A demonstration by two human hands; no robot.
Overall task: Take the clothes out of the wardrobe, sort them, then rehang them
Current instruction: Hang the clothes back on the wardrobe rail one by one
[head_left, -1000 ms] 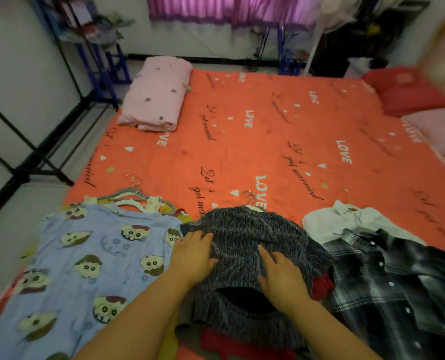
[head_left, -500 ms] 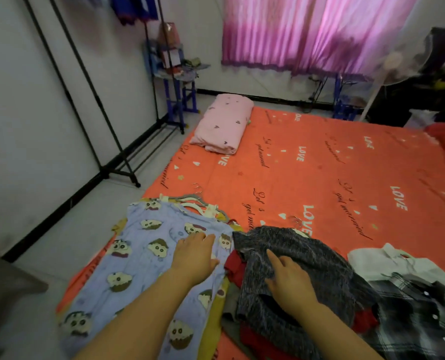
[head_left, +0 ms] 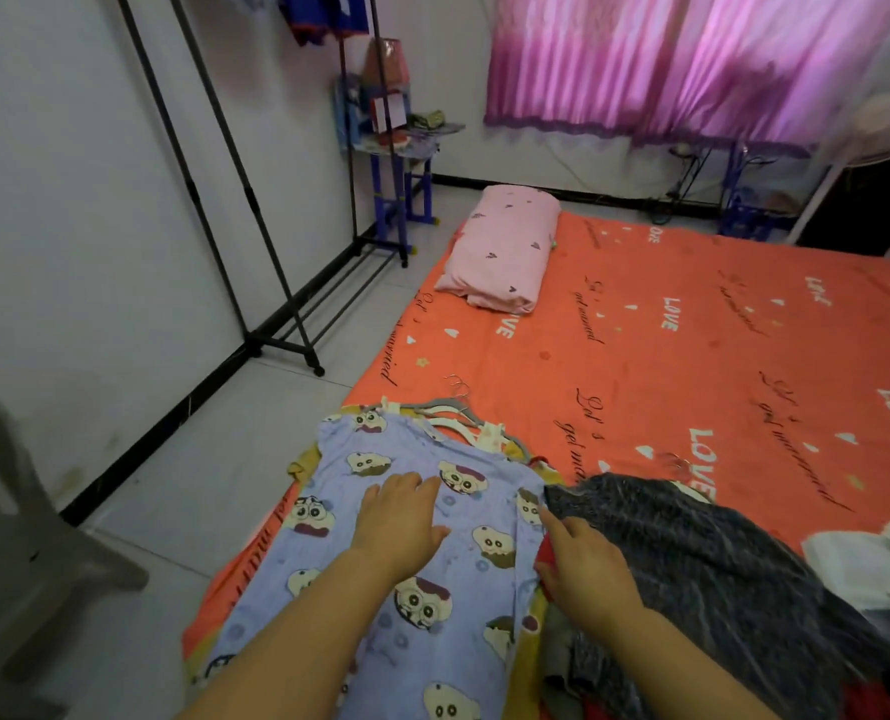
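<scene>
While the blue cartoon-print top (head_left: pixel 432 605) is lying lengthwise on the orange bed (head_left: pixel 692 356), its hangers (head_left: pixel 445 407) beyond the fingertips (head_left: pixel 416 480), the left hand (head_left: pixel 401 522) is pressing flat on it, fingers straight; the right hand (head_left: pixel 583 569) is touching its right edge beside the grey garment (head_left: pixel 692 553), forefinger out, other fingers hidden, grip impossible to tell

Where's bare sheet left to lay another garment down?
Free: the orange sheet between the pink pillow and the dark grey garment, running right. Crowded: near edge, where blue cartoon garment, hangers, dark grey garment and white garment lie packed, left hand and right hand on them.
</scene>
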